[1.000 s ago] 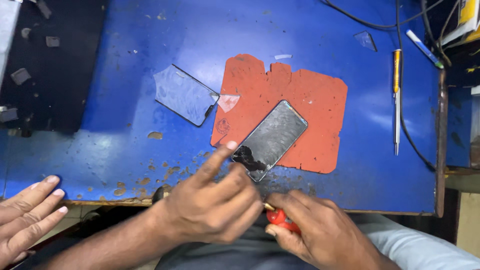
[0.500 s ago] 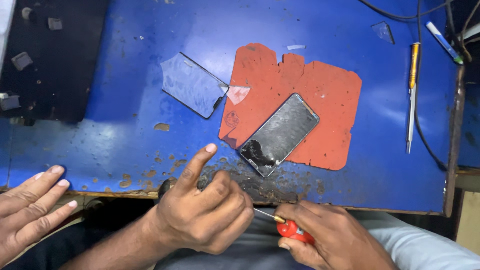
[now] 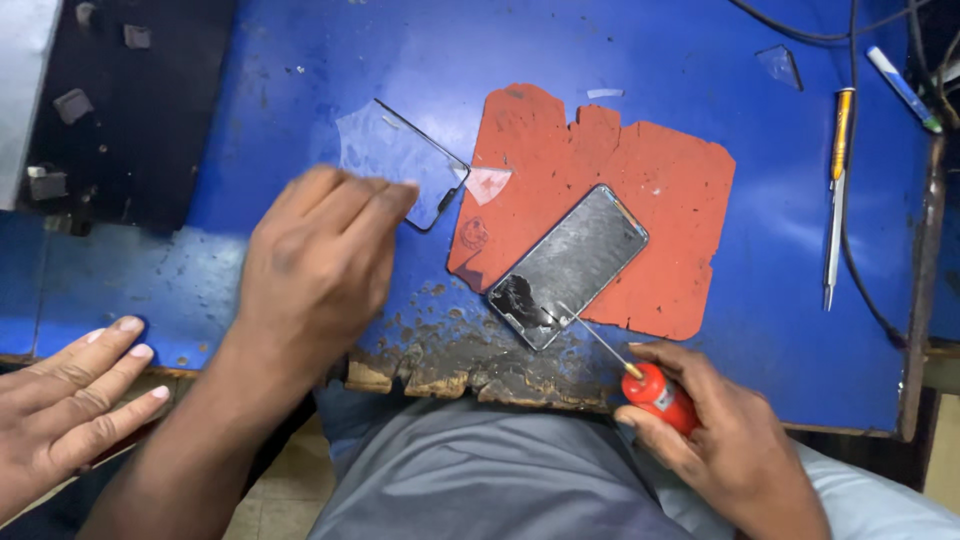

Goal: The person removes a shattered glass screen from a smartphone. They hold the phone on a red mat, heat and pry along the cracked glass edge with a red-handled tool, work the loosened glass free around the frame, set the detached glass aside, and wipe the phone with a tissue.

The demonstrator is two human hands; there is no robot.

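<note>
The cracked dark rectangular phone (image 3: pixel 568 265) lies just ahead of the right hand (image 3: pixel 712 435). That hand grips a red-handled screwdriver (image 3: pixel 640 377), tip on the phone. The left hand (image 3: pixel 318 262) hovers half-open, fingers loosely curled

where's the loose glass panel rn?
Head view, left of centre: the glass panel lies on the blue table, just left of the red mat, with the left hand over its near edge.
</note>
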